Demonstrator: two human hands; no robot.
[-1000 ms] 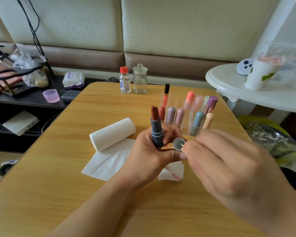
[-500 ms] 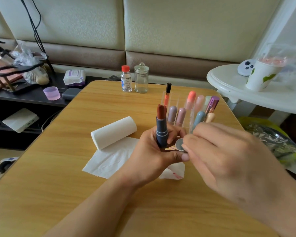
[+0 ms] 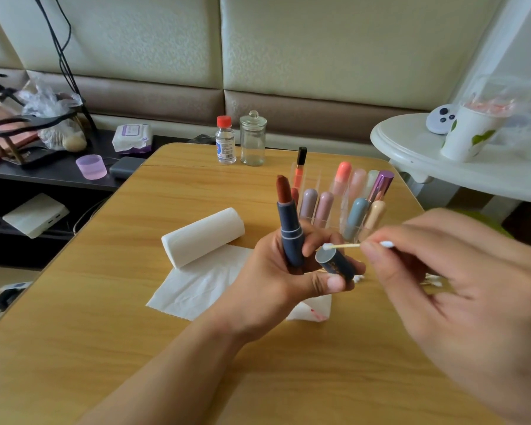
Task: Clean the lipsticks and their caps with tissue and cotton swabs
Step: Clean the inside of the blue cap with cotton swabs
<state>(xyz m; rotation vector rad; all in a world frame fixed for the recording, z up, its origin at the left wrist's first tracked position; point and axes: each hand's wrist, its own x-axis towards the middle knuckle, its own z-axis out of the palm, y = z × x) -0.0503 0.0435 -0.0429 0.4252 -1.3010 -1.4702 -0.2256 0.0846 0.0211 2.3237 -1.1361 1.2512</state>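
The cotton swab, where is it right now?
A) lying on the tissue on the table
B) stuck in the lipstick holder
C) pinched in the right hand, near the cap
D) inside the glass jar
C: the right hand pinches the cotton swab by its stick, with one white tip just above the dark cap that the left hand holds along with the open lipstick.
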